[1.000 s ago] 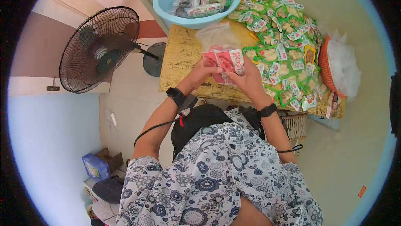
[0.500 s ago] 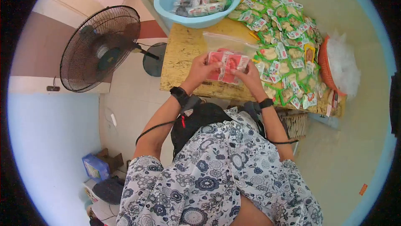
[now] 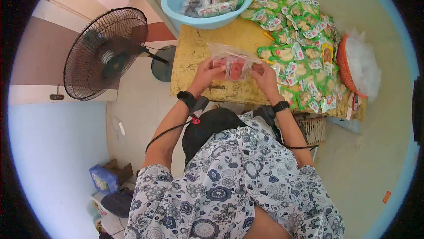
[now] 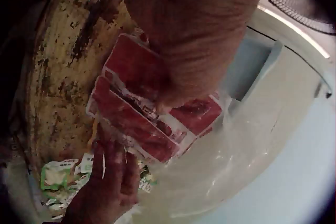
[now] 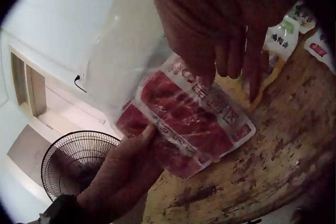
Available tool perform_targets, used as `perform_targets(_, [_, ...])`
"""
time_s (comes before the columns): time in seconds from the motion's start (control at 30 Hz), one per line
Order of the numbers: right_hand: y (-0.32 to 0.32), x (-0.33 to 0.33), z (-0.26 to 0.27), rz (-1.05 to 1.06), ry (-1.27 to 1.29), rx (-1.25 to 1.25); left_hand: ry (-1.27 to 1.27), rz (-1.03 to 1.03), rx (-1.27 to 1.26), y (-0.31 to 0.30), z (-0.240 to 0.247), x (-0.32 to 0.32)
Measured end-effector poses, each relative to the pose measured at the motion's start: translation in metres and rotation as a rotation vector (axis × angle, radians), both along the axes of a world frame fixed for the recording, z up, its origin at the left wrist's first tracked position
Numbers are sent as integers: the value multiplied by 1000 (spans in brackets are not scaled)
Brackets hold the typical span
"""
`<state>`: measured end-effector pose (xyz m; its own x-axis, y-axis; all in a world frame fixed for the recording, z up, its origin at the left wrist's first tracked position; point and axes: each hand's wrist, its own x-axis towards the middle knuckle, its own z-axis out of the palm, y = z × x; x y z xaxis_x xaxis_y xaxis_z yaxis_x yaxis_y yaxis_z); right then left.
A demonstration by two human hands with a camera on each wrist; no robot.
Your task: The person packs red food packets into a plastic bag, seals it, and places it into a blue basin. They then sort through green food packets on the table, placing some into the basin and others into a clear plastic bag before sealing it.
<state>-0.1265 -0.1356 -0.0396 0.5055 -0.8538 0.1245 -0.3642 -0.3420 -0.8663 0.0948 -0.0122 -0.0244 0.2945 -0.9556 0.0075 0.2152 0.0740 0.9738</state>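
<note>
A clear plastic bag [image 3: 244, 54] spans both hands above the near part of the table, its opening on the far side. Red-and-white flat packets [image 3: 237, 67] show through it, side by side and overlapping. My left hand [image 3: 205, 76] grips the left side, with its thumb [image 5: 137, 141] lying over the red packets [image 5: 186, 111]. On the right side, my right hand [image 3: 266, 80] pinches the edge of the bag and packets. The left wrist view shows the red packets [image 4: 136, 121] in front of the right hand's fingers [image 4: 113, 169]. Some fingertips are hidden behind the packets.
Green-and-white food packets [image 3: 304, 58] are heaped across the right of the yellow table [image 3: 190, 69]. A blue basin [image 3: 174, 11] with packets stands at the far left, and an orange basket [image 3: 345, 73] of clear bags at right. A fan [image 3: 106, 55] stands left.
The bag first stuck up beyond the packets; its opening then spread wide between the hands. Now the hands are farther apart, and the packets look flatter and spread sideways.
</note>
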Motion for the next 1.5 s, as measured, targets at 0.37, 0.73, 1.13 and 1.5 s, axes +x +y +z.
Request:
perform_targets(0.37, [18, -37, 14, -28, -223, 139, -877, 162, 103, -2, 121, 4])
perform_targets(0.73, [10, -68, -16, -3, -188, 109, -1300, 260, 242, -19, 31, 36])
perform_targets(1.13, [4, -8, 70, 173, -344, 164, -209, -16, -9, -19, 42, 12])
perform_targets(1.5, [-5, 4, -11, 223, -158, -23, -323, -155, 63, 1, 32, 4])
